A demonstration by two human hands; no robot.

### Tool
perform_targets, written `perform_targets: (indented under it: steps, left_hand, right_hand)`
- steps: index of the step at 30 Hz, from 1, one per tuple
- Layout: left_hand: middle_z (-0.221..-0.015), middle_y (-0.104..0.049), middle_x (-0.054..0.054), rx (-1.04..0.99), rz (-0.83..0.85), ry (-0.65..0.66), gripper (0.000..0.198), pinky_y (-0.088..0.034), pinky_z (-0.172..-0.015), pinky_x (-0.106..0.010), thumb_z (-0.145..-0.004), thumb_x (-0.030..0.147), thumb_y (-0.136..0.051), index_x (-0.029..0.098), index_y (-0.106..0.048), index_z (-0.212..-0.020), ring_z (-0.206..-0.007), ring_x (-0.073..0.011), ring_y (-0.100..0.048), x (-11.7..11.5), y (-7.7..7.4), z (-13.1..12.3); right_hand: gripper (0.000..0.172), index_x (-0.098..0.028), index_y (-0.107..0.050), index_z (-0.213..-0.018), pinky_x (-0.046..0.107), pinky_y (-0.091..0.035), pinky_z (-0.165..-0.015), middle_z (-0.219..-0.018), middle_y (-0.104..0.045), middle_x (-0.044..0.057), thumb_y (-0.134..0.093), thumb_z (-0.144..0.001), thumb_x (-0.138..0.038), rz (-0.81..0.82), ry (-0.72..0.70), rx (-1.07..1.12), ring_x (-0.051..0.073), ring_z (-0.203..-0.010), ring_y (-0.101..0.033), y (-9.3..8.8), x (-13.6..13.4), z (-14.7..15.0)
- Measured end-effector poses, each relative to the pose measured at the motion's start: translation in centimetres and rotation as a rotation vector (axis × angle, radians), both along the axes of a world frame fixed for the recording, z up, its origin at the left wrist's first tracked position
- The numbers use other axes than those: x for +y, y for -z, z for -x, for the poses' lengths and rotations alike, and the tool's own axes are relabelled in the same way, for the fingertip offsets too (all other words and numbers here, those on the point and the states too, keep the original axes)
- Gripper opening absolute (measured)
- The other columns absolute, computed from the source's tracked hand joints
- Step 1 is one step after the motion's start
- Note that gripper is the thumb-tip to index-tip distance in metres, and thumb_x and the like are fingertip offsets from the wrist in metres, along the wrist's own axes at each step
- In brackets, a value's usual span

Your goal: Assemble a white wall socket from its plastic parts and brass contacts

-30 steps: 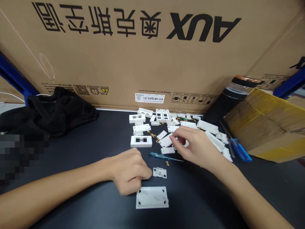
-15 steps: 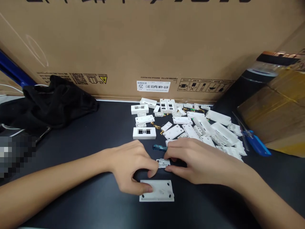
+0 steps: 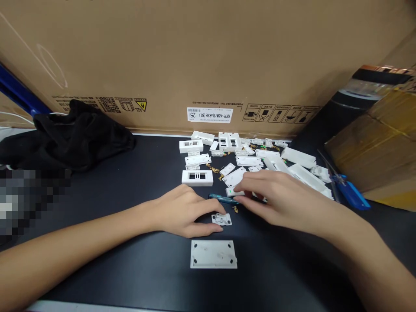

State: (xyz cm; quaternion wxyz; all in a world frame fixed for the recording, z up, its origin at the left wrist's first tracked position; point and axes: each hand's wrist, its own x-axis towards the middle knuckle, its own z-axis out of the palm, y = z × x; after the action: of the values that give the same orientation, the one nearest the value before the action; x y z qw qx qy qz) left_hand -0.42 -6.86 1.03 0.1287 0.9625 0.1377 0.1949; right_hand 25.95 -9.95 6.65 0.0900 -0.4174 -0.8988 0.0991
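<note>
My left hand rests on the black tabletop, its fingertips at the edge of a small white plastic bracket. My right hand reaches over the pile, fingertips on or just above a white plastic piece with a green mark. Part of that piece is hidden under the fingers. A blue voltage tester screwdriver lies between my hands, its tip hidden behind my right hand. Below them lies a flat white rectangular plate with dark corner holes. Several white plastic housings and small brass terminals are scattered beyond.
A large printed cardboard box stands behind the black table. A black cloth lies at back left. On the right are a black bottle, yellow-taped cardboard and a blue-handled screwdriver.
My right hand has moved off the small bracket, up toward the green-marked piece. My left fingertips stay at the bracket's edge. The blue tester now shows more fully between my hands.
</note>
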Motion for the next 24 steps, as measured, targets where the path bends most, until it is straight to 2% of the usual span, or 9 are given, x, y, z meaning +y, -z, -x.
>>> perform_targets:
  steps: [3,8,13,20,24]
  left_hand:
    - [-0.053,-0.059,0.008,0.005,0.010,0.010,0.026,-0.034,-0.044,-0.027,-0.102,0.041,-0.056,0.020,-0.067,-0.112,-0.044,-0.0117,-0.056,0.0,0.0,0.0]
    - [-0.053,-0.058,0.008,0.021,0.067,0.000,0.021,-0.032,-0.043,-0.028,-0.097,0.037,-0.057,0.022,-0.066,-0.108,-0.042,-0.0118,-0.052,-0.1,-0.1,0.0]
    - [-0.051,-0.055,0.008,0.037,0.088,-0.016,0.017,-0.026,-0.042,-0.028,-0.093,0.032,-0.056,0.022,-0.064,-0.104,-0.040,-0.0121,-0.047,-0.2,-0.3,0.0]
    - [-0.051,-0.055,0.008,0.039,0.087,-0.019,0.017,-0.028,-0.043,-0.029,-0.093,0.033,-0.057,0.023,-0.063,-0.106,-0.040,-0.0130,-0.049,-0.2,-0.1,0.0]
    - [-0.052,-0.055,0.008,0.038,0.075,-0.009,0.017,-0.030,-0.043,-0.028,-0.095,0.033,-0.056,0.023,-0.064,-0.105,-0.041,-0.0127,-0.049,-0.1,-0.1,0.0]
  right_hand:
    - [0.019,-0.023,-0.065,-0.081,0.033,-0.038,-0.062,-0.080,-0.068,0.003,-0.058,-0.099,-0.028,-0.017,0.048,-0.038,0.019,-0.069,-0.060,0.0,0.5,-0.7]
    - [0.022,-0.023,-0.067,-0.087,0.032,-0.040,-0.066,-0.086,-0.070,0.003,-0.052,-0.101,-0.029,0.073,0.075,-0.106,0.019,-0.075,-0.063,-0.5,0.6,-1.0]
    - [0.022,-0.023,-0.069,-0.086,0.035,-0.042,-0.073,-0.087,-0.069,0.006,-0.052,-0.100,-0.031,-0.009,0.105,-0.095,0.023,-0.083,-0.061,-0.8,0.9,-1.7]
    - [0.017,-0.022,-0.070,-0.094,0.037,-0.044,-0.076,-0.092,-0.067,0.005,-0.054,-0.100,-0.026,0.012,0.069,-0.117,0.023,-0.087,-0.059,0.3,0.9,-0.4]
    - [0.026,-0.019,-0.071,-0.101,0.042,-0.046,-0.084,-0.099,-0.065,0.009,-0.045,-0.103,-0.023,-0.064,0.096,-0.121,0.026,-0.096,-0.057,1.3,1.0,0.4]
